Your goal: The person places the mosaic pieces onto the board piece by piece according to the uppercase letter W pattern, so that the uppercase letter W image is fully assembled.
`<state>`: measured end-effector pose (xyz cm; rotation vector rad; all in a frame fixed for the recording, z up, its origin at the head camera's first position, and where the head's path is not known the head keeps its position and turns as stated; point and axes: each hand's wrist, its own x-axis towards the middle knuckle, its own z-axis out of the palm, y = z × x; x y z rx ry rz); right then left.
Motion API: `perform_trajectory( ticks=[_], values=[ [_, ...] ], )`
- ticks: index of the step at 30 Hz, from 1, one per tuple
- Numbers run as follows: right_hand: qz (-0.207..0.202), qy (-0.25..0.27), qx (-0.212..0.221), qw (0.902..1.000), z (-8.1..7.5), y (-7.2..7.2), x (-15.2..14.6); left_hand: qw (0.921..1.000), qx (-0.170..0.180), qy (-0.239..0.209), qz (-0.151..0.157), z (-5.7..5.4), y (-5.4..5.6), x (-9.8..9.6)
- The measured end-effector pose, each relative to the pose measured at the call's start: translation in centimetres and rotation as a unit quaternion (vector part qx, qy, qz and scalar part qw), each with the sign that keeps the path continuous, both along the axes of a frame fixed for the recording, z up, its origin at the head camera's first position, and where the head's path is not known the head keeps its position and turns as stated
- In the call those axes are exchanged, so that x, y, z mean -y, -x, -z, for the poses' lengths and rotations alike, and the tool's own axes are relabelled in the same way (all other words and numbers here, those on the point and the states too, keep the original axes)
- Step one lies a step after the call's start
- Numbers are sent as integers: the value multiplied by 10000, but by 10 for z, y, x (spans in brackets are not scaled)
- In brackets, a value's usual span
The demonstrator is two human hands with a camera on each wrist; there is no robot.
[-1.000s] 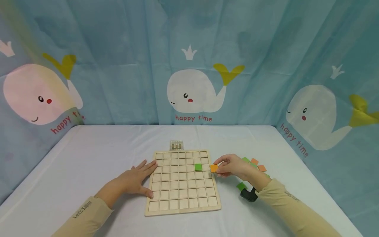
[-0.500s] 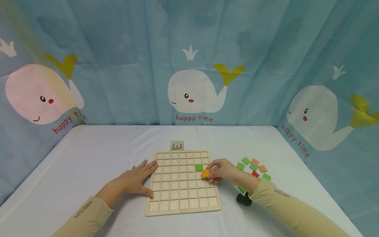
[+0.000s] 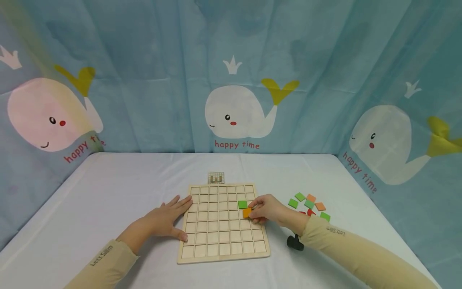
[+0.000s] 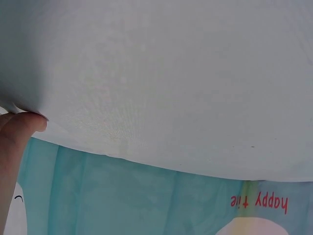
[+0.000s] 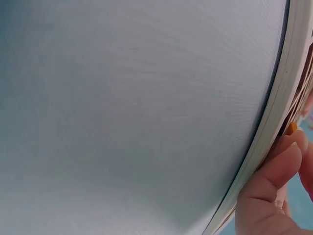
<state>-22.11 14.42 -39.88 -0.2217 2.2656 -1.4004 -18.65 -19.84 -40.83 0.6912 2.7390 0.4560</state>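
Observation:
A wooden grid board (image 3: 223, 257) lies on the white table. My right hand (image 3: 270, 209) pinches an orange square tile (image 3: 247, 213) low over the board's right part, just below a green square tile (image 3: 242, 204) that sits in a cell. The right wrist view shows the orange tile's edge (image 5: 292, 128) at the fingertips, beside the board's rim (image 5: 274, 112). My left hand (image 3: 164, 218) rests spread at the board's left edge, its fingertips and thumb touching the rim. Only a finger of the left hand (image 4: 19, 132) shows in the left wrist view.
Several loose tiles, green (image 3: 300, 196), orange (image 3: 320, 206) and red (image 3: 311, 212), lie to the right, partly behind the right sleeve. A black object (image 3: 294, 243) shows by that forearm. A small card with a grid pattern (image 3: 215, 178) lies behind the board. Whale-print curtains surround the table.
My right hand has carried the orange tile left from the board's right edge to just below the green tile, and lowered it. The left hand has stayed in place.

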Motion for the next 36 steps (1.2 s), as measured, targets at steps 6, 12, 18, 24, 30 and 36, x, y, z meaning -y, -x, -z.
perform_trajectory(
  ticks=[6,12,18,24,30,36],
  values=[
    [70,-228,-15,9997,0,2,4,10000,4,9,-18,2,2,1],
    [162,-460,-20,9988,-2,4,9,10000,-14,37,7,2,1,1],
    [297,-586,1,9978,-4,5,12,9999,-52,23,85,1,2,0],
    [297,-687,-20,9972,-3,5,13,9999,-56,-10,105,1,1,0],
    [269,-686,-43,9973,-3,4,13,9999,-93,-9,141,1,0,0],
    [224,-561,-75,9981,-1,3,11,9999,-84,34,107,0,-1,0]
  ],
)
